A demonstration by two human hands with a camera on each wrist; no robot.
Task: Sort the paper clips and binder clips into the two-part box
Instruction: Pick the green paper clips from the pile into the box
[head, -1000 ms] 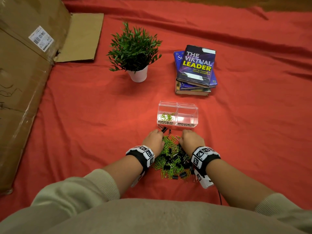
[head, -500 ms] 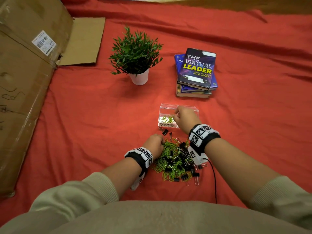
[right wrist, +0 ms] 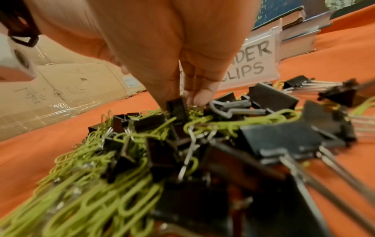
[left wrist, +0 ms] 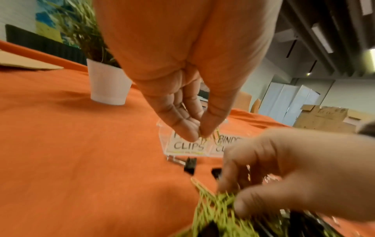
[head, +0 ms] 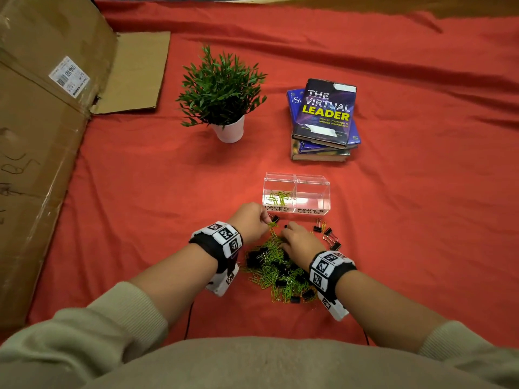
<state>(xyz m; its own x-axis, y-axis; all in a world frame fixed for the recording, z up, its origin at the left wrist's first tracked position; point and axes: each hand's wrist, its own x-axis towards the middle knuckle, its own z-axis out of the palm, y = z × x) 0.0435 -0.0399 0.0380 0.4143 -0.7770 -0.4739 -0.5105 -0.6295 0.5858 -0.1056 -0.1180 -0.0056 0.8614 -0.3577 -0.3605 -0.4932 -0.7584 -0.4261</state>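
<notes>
A clear two-part box (head: 296, 182) stands on the red cloth. Its left part, labelled PAPER CLIPS, holds a few green paper clips (head: 278, 198); the right part, labelled BINDER CLIPS, looks empty. In front of it lies a mixed pile (head: 276, 272) of green paper clips and black binder clips. My left hand (head: 266, 220) hovers just before the box's left part and pinches a green paper clip (left wrist: 216, 133) between thumb and fingers. My right hand (head: 283, 240) is down on the pile's far edge. Its thumb and fingertips (right wrist: 199, 96) close round a small black binder clip (right wrist: 177, 106).
A few loose binder clips (head: 327, 233) lie right of the pile. Behind the box are a potted plant (head: 222, 94) and a stack of books (head: 323, 119). A large cardboard box (head: 42, 136) lines the left side.
My right hand came back from above the box to the pile. My left hand lifted off the pile's left side towards the box with a paper clip.
</notes>
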